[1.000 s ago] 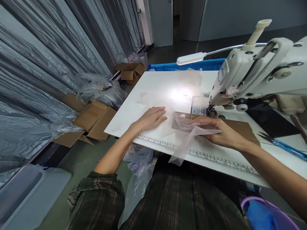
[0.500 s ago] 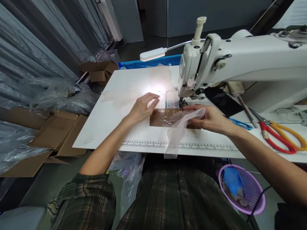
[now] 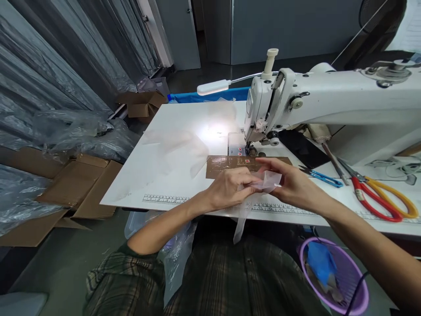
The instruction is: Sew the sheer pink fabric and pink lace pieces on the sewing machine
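My left hand (image 3: 232, 188) and my right hand (image 3: 284, 182) meet in front of the sewing machine (image 3: 263, 105). Between them is a strip of sheer white fabric (image 3: 268, 181), pinched by the fingers of both hands. Its loose tail hangs over the table's front edge, below my left hand. Just behind my hands a brown, taped plate (image 3: 217, 166) lies on the table, partly covered by them. The machine's needle area (image 3: 249, 149) stands beyond that plate, with nothing visible under the foot that I can make out.
Blue thread snips (image 3: 325, 178) and scissors with red and yellow handles (image 3: 378, 193) lie to the right. A ruler tape (image 3: 164, 199) runs along the front of the white table (image 3: 131, 175). Below stands a purple basket (image 3: 362, 294); cardboard boxes (image 3: 82, 180) are at left.
My left hand has moved right and toward me from the tabletop and now grips the sheer strip. My right hand has come slightly nearer, and the strip is bunched between both hands.
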Tool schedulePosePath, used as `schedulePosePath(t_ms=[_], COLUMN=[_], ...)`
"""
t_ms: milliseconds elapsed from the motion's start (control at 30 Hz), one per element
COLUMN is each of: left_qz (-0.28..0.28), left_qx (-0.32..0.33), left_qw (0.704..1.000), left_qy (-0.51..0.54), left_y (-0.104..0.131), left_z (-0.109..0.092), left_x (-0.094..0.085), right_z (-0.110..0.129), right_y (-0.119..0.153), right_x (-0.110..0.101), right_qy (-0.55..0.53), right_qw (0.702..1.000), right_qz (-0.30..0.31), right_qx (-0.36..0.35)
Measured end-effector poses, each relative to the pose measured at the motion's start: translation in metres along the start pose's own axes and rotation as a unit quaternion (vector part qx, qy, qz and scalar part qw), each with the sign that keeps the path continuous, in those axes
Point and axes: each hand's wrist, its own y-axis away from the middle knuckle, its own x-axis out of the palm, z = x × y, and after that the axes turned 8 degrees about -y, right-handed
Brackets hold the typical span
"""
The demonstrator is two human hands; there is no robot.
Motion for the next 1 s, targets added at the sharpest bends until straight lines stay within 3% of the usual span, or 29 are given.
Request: schedulePosePath(t_ms=[133,200,300,367,433,500,567,633,700,733,800,833,900,1000], left_qz=[-0.035,0.004,0.093,0.128,0.150,0.167,0.160,0.080,0.004,-0.001,0.045,0.089,0.114,0.115], left_qx=[-0.051,-0.073,-0.112,-0.145,-0.159,-0.143,-0.121,-0.123,-0.168,-0.191,-0.223,-0.234,-0.257,-0.275], left_qw=[0.993,0.978,0.927,0.896,0.886,0.910,0.957,0.989,0.972,0.955,0.930,0.920,0.904,0.883], left_qy=[0.099,0.197,0.345,0.399,0.408,0.351,0.210,-0.005,-0.167,-0.228,-0.290,-0.302,-0.323,-0.362], left_y=[0.012,0.019,0.031,0.037,0.041,0.043,0.042,0.039,0.039,0.040,0.043,0.044,0.042,0.028], left_z=[-0.013,-0.015,-0.017,-0.019,-0.020,-0.017,-0.003,0.024,0.060,0.078,0.110,0.121,0.135,0.134], left_x=[-0.015,-0.024,-0.031,-0.030,-0.033,-0.044,-0.068,-0.100,-0.132,-0.145,-0.160,-0.162,-0.154,-0.135], right_z=[0.006,0.009,0.014,0.020,0.025,0.027,0.023,0.013,-0.002,-0.009,-0.021,-0.025,-0.027,-0.022], right_y=[0.013,0.016,0.016,0.014,0.013,0.012,0.010,0.006,-0.002,-0.007,-0.020,-0.028,-0.041,-0.056], right_x=[-0.011,-0.017,-0.022,-0.022,-0.021,-0.023,-0.026,-0.030,-0.032,-0.032,-0.028,-0.025,-0.018,-0.011], right_qy=[0.059,0.046,-0.010,-0.040,-0.076,-0.116,-0.142,-0.161,-0.169,-0.167,-0.146,-0.132,-0.097,-0.057], right_qw=[0.996,0.991,0.970,0.950,0.928,0.909,0.912,0.929,0.943,0.947,0.953,0.956,0.960,0.965], right_qz=[0.065,0.126,0.241,0.307,0.359,0.394,0.376,0.314,0.247,0.226,0.203,0.200,0.192,0.176], right_qx=[0.028,0.028,0.038,0.053,0.062,0.071,0.082,0.110,0.145,0.159,0.168,0.168,0.178,0.185])
